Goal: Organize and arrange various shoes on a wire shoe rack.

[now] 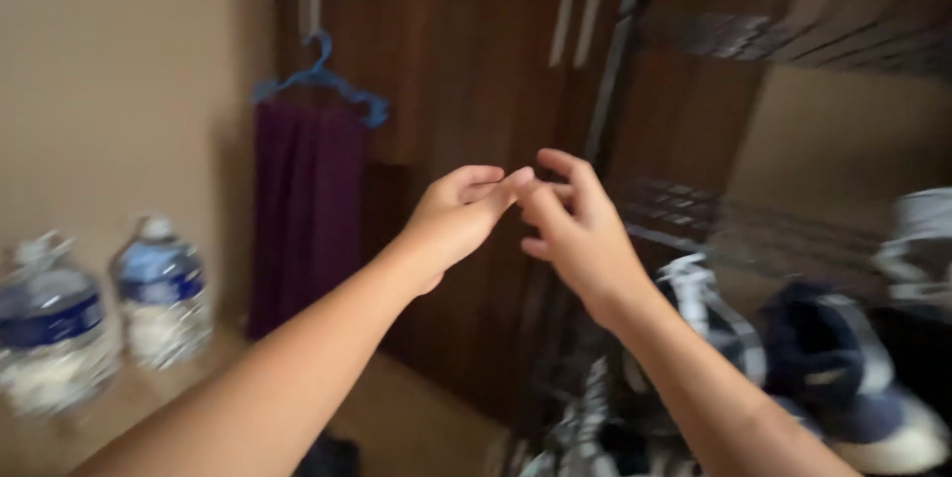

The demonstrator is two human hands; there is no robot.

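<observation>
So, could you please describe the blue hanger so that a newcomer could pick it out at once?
Start at the dark wooden wardrobe behind the two raised hands. On its left door hangs a blue plastic hanger, hooked near a pale handle. It alone carries a dark purple cloth, unlike the water bottles below left.

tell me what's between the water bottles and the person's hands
In the head view, a purple cloth on a blue hanger hangs between the water bottles and the left hand, against the dark wooden wardrobe.
</observation>
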